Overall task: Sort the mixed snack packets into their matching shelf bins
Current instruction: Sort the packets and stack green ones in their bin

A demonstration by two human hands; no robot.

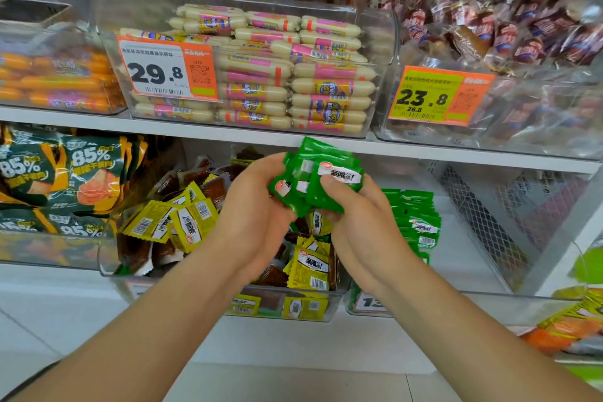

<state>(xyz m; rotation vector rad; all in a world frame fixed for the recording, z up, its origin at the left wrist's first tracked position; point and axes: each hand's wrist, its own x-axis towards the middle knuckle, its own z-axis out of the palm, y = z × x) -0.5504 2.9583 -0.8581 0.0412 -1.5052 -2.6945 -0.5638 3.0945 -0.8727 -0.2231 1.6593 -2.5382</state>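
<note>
The forearms (163, 336) reach in from the bottom edge and meet over the middle bin (287, 305). The left hand (257, 202) and the right hand (362, 222) together grip one bundle of green packets (313, 173). The left fingers curl under it, and the right thumb presses on the top label. The bundle is held in the air, fanned and tilted, above the yellow packets (192, 222) that lie mixed in the middle bin. The matching green stack (414, 215) sits in the right bin (368, 303), to the right of the grip and lower. The right hand is the nearer one. The coming move is probably a short carry rightward and down, with the bundle squared to the stack.
</note>
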